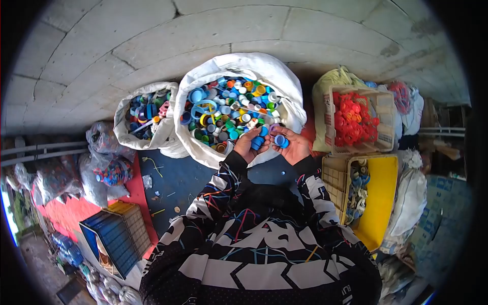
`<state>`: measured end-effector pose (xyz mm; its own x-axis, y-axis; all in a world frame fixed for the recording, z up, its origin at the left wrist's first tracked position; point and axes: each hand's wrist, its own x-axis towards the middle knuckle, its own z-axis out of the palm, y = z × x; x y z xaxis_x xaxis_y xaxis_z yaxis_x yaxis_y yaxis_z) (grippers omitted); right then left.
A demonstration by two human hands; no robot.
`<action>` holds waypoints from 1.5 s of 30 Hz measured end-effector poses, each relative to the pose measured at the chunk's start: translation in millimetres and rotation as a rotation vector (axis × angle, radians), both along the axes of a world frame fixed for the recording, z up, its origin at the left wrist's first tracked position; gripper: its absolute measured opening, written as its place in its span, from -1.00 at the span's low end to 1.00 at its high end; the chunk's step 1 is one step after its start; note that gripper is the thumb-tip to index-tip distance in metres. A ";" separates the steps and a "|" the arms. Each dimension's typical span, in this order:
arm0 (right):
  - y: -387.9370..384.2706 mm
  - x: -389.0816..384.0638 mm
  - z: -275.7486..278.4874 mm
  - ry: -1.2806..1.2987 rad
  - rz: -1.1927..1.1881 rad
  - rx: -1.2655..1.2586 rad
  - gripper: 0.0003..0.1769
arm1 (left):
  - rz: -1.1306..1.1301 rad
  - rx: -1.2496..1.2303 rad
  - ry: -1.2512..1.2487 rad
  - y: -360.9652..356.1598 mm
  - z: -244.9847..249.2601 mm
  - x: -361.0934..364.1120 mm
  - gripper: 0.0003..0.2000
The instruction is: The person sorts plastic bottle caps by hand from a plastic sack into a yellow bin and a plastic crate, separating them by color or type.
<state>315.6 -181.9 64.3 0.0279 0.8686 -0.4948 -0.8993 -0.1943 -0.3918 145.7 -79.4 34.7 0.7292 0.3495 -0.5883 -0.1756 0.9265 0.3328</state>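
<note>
A large white sack [292, 84] stands open in front of me, filled with bottle caps [223, 107] of many colours. Over its near edge, my left hand [249, 145] is closed around some blue caps [258, 142]. Just to the right, my right hand [294, 146] holds a blue cap [280, 141] between its fingers. The two hands are close together but apart. A purple ring [275, 127] lies just beyond the right hand's fingers. Parts of the fingers are hidden behind the caps.
A smaller white sack [122, 124] of mixed plastic pieces stands left. To the right are a crate [386, 119] of red pieces and a yellow crate [381, 193]. A blue crate [109, 236] is at lower left. A grey wall [203, 30] rises behind the sacks.
</note>
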 end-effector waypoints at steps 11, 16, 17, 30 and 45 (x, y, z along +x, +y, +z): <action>-302.7 82.1 -24.7 -0.141 -0.639 -0.072 -0.36 | -0.478 -0.013 0.040 -214.5 -10.6 168.5 -0.70; -430.5 84.1 -73.7 -0.143 -1.028 -0.196 -0.51 | -0.729 -0.104 0.021 -324.1 -32.3 240.9 -0.70; -447.7 80.5 -77.9 -0.143 -1.096 -0.191 -0.52 | -0.780 -0.117 0.025 -339.7 -30.9 251.0 -0.70; -491.8 70.2 -101.4 -0.146 -1.466 -0.217 -0.75 | -0.926 -0.128 0.103 -401.9 -22.6 299.4 -0.21; -188.0 68.5 -42.8 -0.488 -0.481 -0.298 -0.75 | -0.102 0.206 0.023 -93.1 -8.4 39.6 -0.57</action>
<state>384.1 -369.9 21.5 0.6479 0.5362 -0.5411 -0.6489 0.0165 -0.7607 185.4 -172.5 26.3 0.7541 0.3889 -0.5292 -0.0746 0.8513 0.5193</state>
